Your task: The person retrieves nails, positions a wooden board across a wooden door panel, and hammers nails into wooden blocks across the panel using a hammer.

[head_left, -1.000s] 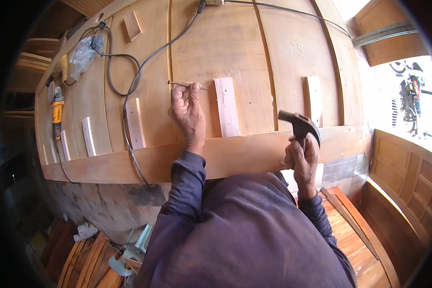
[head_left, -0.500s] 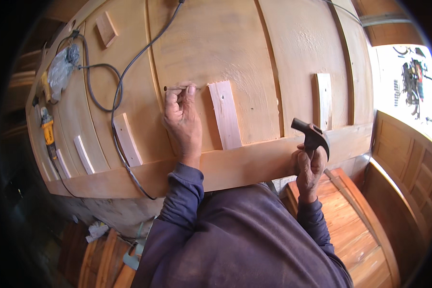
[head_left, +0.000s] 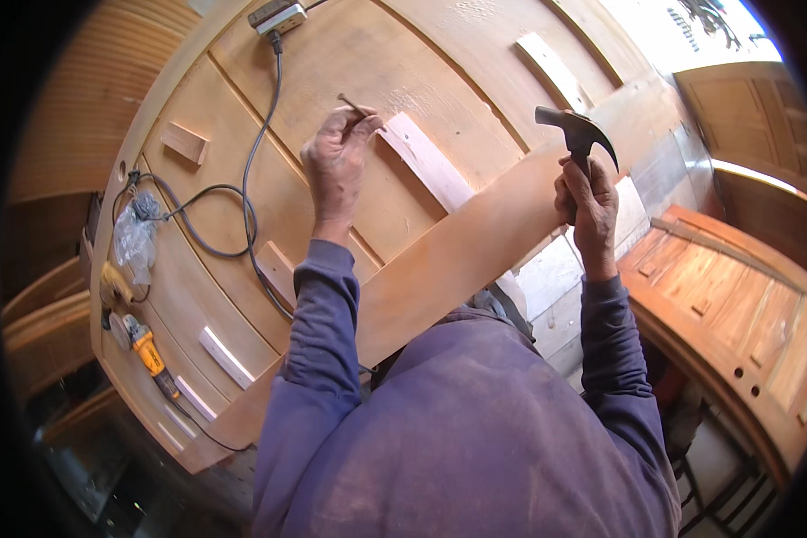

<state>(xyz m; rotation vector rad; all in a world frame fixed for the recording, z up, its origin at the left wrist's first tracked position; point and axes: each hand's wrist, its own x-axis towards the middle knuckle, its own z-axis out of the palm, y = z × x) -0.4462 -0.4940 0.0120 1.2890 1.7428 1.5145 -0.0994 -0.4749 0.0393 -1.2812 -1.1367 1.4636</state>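
My left hand is closed on a long nail, pinched between thumb and fingers with its head pointing up and away. The pinching fingertips are at the far end of a pale wood strip, which lies on a large wooden panel and has a small dark hole near that end. Over the panel's near edge, at the right, my right hand grips a black claw hammer by its handle, with the claw turned to the right.
A yellow angle grinder, a clear plastic bag and a black cable lie on the panel's left side. A power strip is at the far edge. Several other wood strips and a small block rest there. Another wooden door stands lower right.
The view has turned, so the panel now lies slanted. My right hand has risen in the picture with the hammer. The nail in my left hand has tilted from nearly level to slanting.
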